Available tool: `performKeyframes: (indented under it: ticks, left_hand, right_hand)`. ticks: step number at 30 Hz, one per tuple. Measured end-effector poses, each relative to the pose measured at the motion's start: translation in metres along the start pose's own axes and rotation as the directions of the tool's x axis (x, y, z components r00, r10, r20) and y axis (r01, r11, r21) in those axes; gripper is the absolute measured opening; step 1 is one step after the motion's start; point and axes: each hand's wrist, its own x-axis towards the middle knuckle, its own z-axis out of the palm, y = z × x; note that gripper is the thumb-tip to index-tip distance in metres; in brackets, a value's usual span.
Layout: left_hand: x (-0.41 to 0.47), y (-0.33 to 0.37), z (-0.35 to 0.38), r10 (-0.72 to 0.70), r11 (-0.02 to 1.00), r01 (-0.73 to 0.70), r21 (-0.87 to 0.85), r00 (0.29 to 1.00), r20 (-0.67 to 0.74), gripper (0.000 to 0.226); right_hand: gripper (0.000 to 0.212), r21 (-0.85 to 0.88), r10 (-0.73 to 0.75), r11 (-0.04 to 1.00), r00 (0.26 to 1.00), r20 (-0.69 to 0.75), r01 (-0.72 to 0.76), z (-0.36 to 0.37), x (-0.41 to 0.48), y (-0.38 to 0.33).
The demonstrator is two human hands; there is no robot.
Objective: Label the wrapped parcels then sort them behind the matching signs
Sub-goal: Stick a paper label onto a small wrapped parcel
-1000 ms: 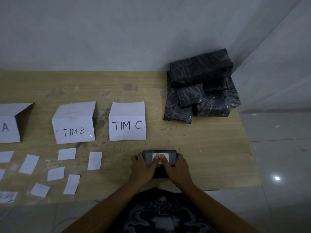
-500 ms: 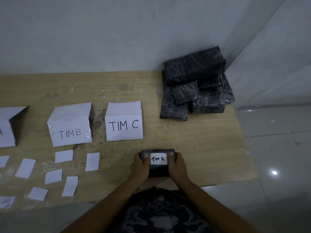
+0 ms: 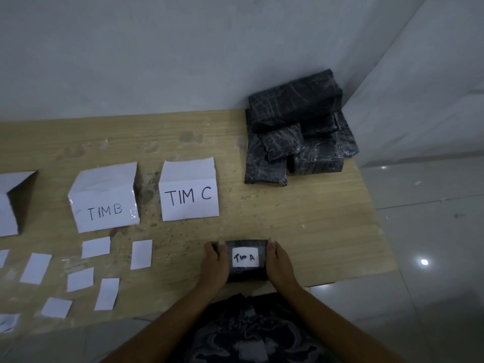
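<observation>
Both hands point(image 3: 246, 263) gripping parcel point(image 3: 246, 275), label point(image 3: 245, 257) reading "Tim A"

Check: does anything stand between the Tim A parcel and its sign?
The TIM C sign and TIM B sign stand, and loose paper slips lie, between the parcel and the cut-off leftmost sign, whose lettering is out of frame.
</observation>
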Motion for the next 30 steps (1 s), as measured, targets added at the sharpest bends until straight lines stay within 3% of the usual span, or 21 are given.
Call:
performKeyframes:
  ticks: [5, 9, 12, 21, 30]
  left_hand:
    - [0.000, 0.016, 0.013, -0.013, 0.996, 0.016, -0.083, 0.999, 0.037, 0.037]
    - [0.009, 0.033, 0.031, -0.017, 0.998, 0.023, -0.060, 0.996, 0.092, 0.043]
    - [0.011, 0.050, 0.051, -0.002, 1.000, 0.002, 0.002, 0.986, 0.169, 0.041]
    - [0.009, 0.085, 0.108, 0.084, 0.984, -0.121, 0.127, 0.961, 0.262, 0.023]
    - [0.023, 0.107, 0.128, 0.077, 0.973, -0.139, 0.182, 0.947, 0.313, 0.022]
  right_hand:
    - [0.020, 0.098, -0.002, 0.995, 0.999, -0.041, 0.006, -0.031, -0.003, -0.004]
    - [0.034, 0.104, -0.026, 0.994, 0.993, -0.113, 0.038, -0.061, 0.005, 0.001]
    - [0.026, 0.107, -0.038, 0.992, 0.976, -0.216, 0.062, -0.087, 0.014, 0.009]
    - [0.026, 0.145, 0.102, 0.989, 0.836, -0.540, -0.027, -0.198, 0.040, 0.046]
    - [0.029, 0.063, 0.127, 0.992, 0.809, -0.574, -0.111, -0.262, 0.057, 0.069]
